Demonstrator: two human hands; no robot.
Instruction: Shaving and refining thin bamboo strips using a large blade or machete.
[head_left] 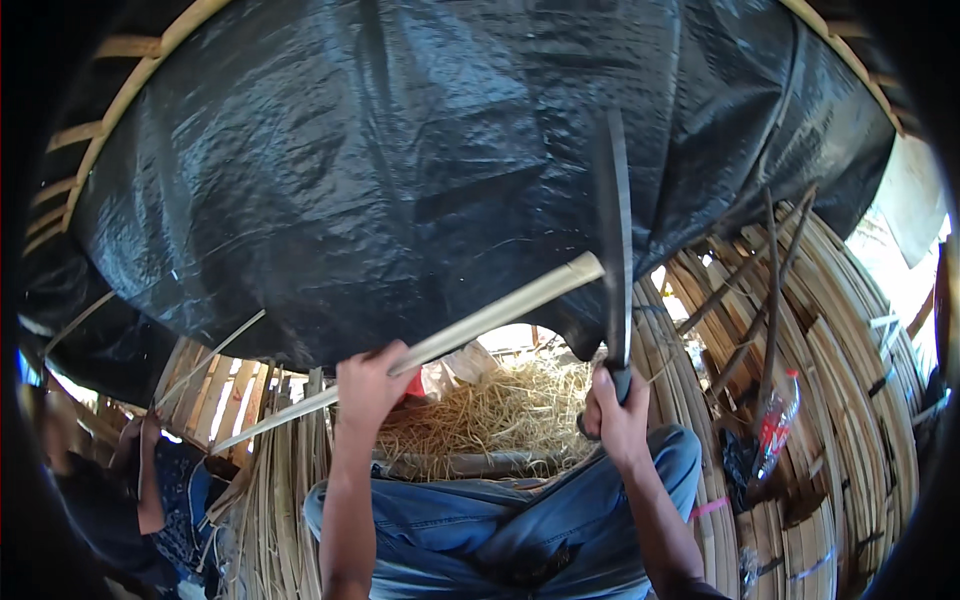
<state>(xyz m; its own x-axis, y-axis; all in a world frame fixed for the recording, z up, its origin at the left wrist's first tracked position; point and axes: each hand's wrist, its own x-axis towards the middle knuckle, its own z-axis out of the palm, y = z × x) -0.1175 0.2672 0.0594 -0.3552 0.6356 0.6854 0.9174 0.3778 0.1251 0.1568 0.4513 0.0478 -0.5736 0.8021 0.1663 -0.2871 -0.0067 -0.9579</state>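
Observation:
My left hand is closed round a long, pale bamboo strip. The strip slants across in front of me, its thicker end up to the right and its thinner end down to the left. In my right hand is the dark handle of a machete, its long blade pointing straight up. The strip's upper end lies right beside the blade; whether they touch, I cannot tell. Beneath both hands are my crossed legs in blue jeans.
Pale shavings heap before my legs. Black plastic sheeting hangs ahead. Stacked slats, thin sticks and a plastic bottle with a red label are at right. At left, a person sits by more strips.

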